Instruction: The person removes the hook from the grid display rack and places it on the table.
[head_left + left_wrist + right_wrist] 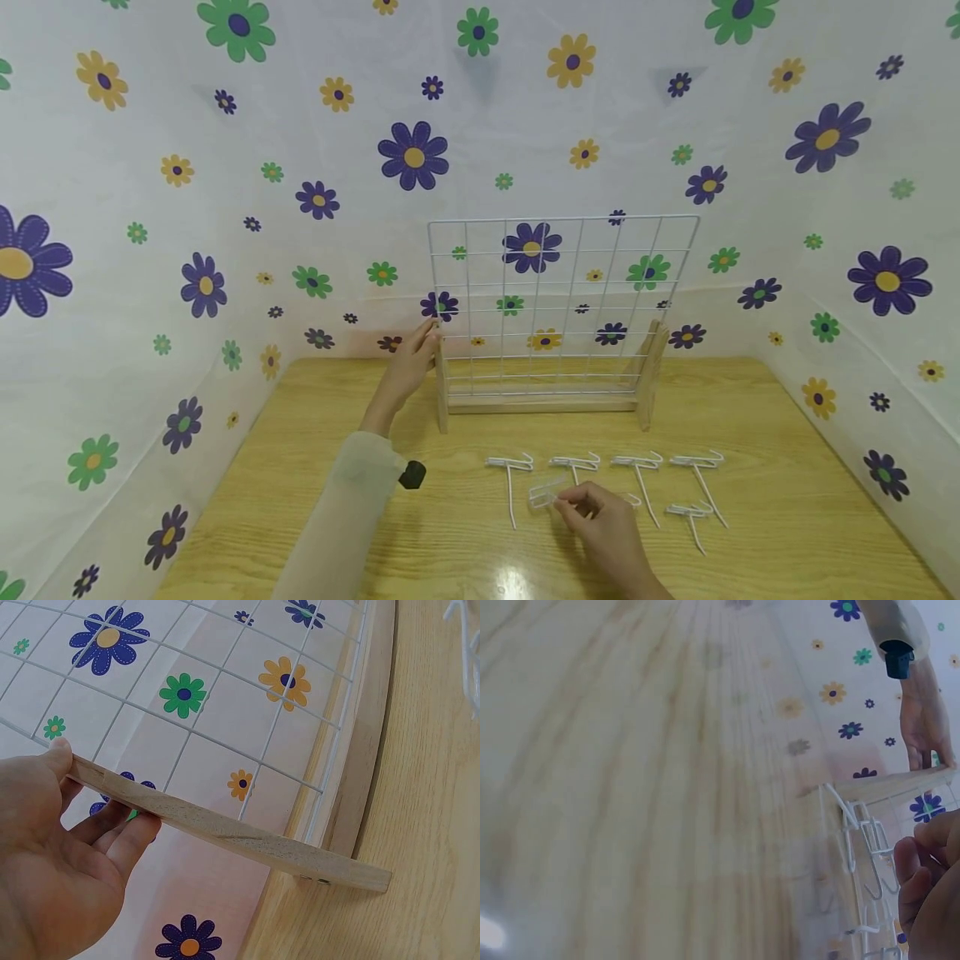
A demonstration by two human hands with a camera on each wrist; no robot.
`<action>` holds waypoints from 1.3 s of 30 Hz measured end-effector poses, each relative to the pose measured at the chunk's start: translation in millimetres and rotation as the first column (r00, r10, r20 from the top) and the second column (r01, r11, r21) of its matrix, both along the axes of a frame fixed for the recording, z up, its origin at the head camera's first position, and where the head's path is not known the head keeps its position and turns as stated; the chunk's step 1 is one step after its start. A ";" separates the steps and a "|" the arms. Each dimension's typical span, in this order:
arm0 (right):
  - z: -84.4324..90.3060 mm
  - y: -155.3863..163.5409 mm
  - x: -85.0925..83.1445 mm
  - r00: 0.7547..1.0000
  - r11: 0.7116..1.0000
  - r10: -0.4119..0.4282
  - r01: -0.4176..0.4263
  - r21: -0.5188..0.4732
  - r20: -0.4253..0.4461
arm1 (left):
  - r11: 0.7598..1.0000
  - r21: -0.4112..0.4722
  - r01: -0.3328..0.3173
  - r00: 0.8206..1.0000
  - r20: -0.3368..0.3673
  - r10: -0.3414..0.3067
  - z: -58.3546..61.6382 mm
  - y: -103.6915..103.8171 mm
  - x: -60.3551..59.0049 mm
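Note:
My left hand pinches the upper end of the wooden side post between thumb and fingers. That post belongs to a stand holding a white wire grid panel. Lower down, near the front of the table, my right hand pinches a white wire hook between thumb and fingertips. Its pale frame end shows to the left of the fingers, and the rest is hidden by the hand. In the right wrist view the right hand is cut off at the frame edge, with white wire close by.
Several white wire hooks lie in a row before the stand, with a shorter hook at the right. Another hook is partly hidden behind the right hand. A flowered cloth surrounds the wooden table at the back and sides.

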State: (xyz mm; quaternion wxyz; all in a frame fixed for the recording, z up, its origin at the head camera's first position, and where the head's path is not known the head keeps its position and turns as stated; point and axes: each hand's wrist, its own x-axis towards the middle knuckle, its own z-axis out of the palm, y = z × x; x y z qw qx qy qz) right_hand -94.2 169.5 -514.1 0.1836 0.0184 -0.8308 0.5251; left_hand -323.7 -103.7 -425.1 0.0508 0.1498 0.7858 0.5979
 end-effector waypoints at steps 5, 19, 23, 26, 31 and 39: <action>-1.4 -1.6 -0.6 1.000 1.000 0.010 -0.010 -0.003 0.022 | 1.000 -0.003 -0.010 1.000 -0.003 0.010 -1.6 0.1 -1.9; -1.3 -4.8 -1.7 0.992 1.000 -0.003 0.002 0.011 0.129 | 0.999 -0.028 -0.017 1.000 -0.012 0.017 -0.1 0.2 -3.0; -0.3 -5.9 -1.2 0.988 0.999 -0.023 0.018 0.034 0.153 | 0.999 -0.029 -0.017 1.000 -0.012 0.016 0.6 0.1 -2.7; 1.1 -6.8 0.4 0.983 0.999 -0.037 0.030 0.044 0.180 | 1.000 -0.026 -0.015 1.000 -0.009 0.015 0.5 -0.1 -2.5; 2.6 -8.9 3.7 0.979 0.997 -0.038 0.024 0.071 0.202 | 0.999 -0.031 -0.025 1.000 -0.006 0.024 0.6 0.1 -1.9; -0.2 -8.4 5.6 0.976 0.992 -0.008 -0.019 0.121 0.216 | 0.999 -0.022 -0.024 1.000 -0.009 0.024 -1.1 -0.3 -1.7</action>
